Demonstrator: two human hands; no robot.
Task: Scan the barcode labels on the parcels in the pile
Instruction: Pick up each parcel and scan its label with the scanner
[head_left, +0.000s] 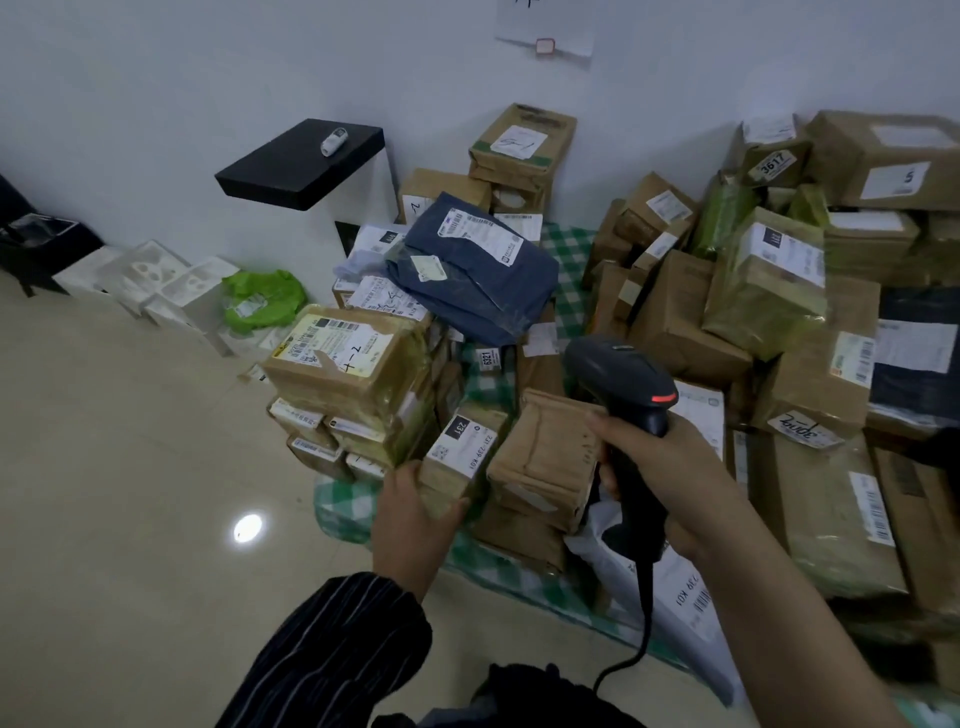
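Observation:
A pile of taped brown cardboard parcels (675, 322) with white barcode labels covers a green checked cloth (343, 506) on the floor. My left hand (415, 512) grips a small brown parcel (457, 457) marked 231 at the pile's front, thumb on its near side. My right hand (670, 483) holds a black corded barcode scanner (618, 384) by its handle, its head above a plain brown box (545, 467) and its red light glowing. A blue-grey mailer bag (478, 270) lies on top of the parcels behind.
A taped box marked 4-2 (343, 358) tops a stack at the left. White foam blocks (156, 280) and a green bag (260, 299) lie by the wall. A black shelf (296, 166) juts from the white wall. Bare tiled floor (130, 493) spreads to the left.

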